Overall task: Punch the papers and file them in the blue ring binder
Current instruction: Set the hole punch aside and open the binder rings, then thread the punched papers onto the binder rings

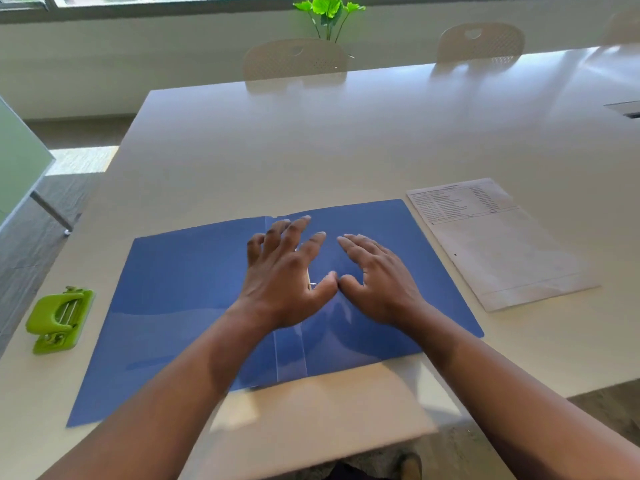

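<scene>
The blue ring binder [173, 299] lies open and flat on the white table [346, 140] in front of me. My left hand [284, 275] hovers over its spine with fingers spread, covering most of the ring mechanism; a bit of metal shows under the thumb. My right hand [377, 278] lies with straight fingers on the binder's right half, its thumb meeting the left thumb. A stack of printed papers [498, 244] rests on the table just right of the binder. A green hole punch [59, 320] sits at the table's left edge.
Two white chairs [294, 60] stand at the table's far side, with a green plant [329, 12] behind them. A cable hatch [627, 110] is set into the table at the far right. The table's near edge runs just below the binder.
</scene>
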### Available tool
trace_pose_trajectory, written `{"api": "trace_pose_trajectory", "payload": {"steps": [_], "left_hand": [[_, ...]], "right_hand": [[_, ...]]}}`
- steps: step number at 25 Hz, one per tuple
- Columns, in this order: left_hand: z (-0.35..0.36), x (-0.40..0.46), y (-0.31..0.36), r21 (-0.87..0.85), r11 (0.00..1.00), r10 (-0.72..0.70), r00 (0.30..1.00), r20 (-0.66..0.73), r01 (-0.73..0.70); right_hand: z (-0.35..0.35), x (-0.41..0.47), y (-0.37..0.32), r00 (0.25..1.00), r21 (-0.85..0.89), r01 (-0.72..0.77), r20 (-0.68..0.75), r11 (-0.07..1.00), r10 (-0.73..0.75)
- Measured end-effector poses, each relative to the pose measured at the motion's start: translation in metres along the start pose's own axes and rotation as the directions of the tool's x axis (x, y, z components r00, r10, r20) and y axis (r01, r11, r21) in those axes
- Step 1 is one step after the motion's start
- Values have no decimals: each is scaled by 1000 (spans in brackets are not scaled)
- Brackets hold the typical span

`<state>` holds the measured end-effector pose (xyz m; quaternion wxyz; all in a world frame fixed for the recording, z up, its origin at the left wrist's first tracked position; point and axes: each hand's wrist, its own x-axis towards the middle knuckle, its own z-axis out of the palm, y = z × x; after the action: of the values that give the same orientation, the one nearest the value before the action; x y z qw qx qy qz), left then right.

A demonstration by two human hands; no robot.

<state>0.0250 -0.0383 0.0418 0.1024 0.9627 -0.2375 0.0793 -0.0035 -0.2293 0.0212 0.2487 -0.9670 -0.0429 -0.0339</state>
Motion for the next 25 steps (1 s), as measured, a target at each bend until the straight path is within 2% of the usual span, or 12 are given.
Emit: {"api": "trace_pose_trajectory", "payload": {"steps": [2, 5, 7, 10, 12, 18, 25], "left_hand": [[0, 20, 27, -38, 995, 87, 996, -14, -88], [14, 56, 74, -177, 965, 208, 975, 80, -191], [26, 78, 106, -254, 942, 263, 951, 160, -218], [46, 102, 143, -274, 942, 265, 930, 255, -193], [57, 115, 162, -264, 948, 252, 927, 277, -179], [76, 133, 193, -155, 953, 298, 888, 349, -259], [76, 141, 197, -153, 968, 249, 862, 442, -201]], "right_hand": [[-12, -3, 18, 995, 29, -67, -71, 997, 69], [-33, -5, 60, 963, 17, -196, -183, 980, 196], [-50, -7, 95, 912, -7, -311, -282, 950, 297], [-76, -9, 147, 829, -61, -475, -365, 878, 424], [-90, -11, 178, 788, -95, -563, -360, 821, 499], [-116, -9, 227, 693, -199, -721, -236, 664, 682], [-133, -1, 236, 665, -193, -747, -183, 637, 724]]}}
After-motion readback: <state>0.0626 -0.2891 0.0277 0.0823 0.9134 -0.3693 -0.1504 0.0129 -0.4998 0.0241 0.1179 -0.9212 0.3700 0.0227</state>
